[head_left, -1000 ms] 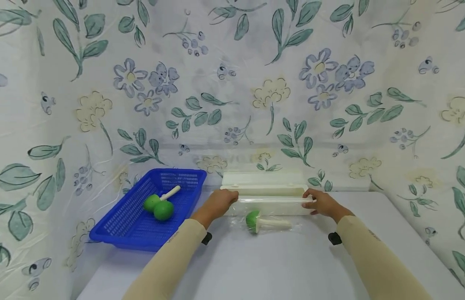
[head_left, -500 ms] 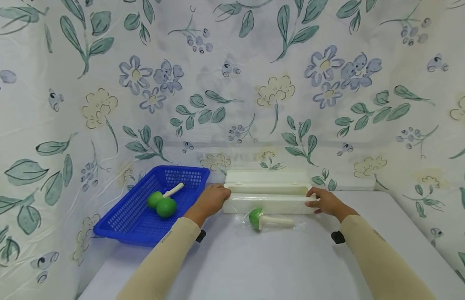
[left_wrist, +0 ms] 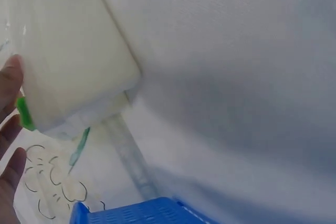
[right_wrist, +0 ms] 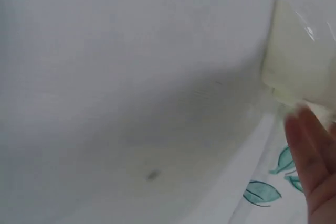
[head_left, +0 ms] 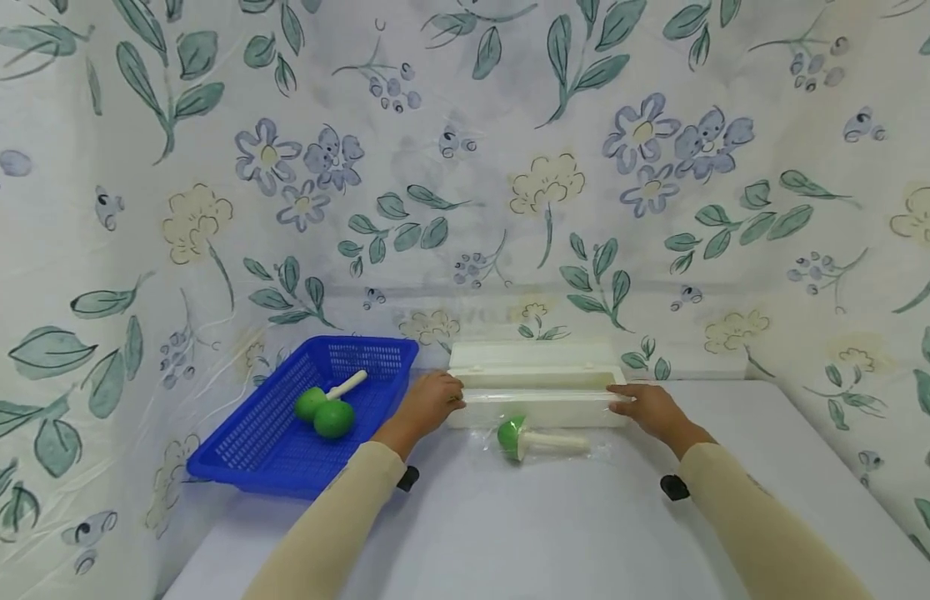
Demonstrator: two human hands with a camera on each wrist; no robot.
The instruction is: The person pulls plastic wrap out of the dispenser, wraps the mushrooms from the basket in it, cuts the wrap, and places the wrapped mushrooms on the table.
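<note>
Resting at either end of the cream wrap box (head_left: 538, 398), the left hand (head_left: 427, 402) and right hand (head_left: 647, 408) lay loosely straightened fingers against its end walls. Between the fingers it sits on the bench (head_left: 540, 517), probably light, stiff and smooth; holding both ends suits it.

I counted 1 blue basket (head_left: 285, 433) w/ 2 green-headed toys in it: one w/ a cream handle (head_left: 326, 397), one showing only its green head (head_left: 333, 418). 1 more green-headed toy (head_left: 536, 440) lay on the table (head_left: 547, 533), so 3 total. There was 1 cream box (head_left: 536, 392), w/ my 2 hands, left (head_left: 429, 402) & right (head_left: 647, 409), at its ends.
</note>
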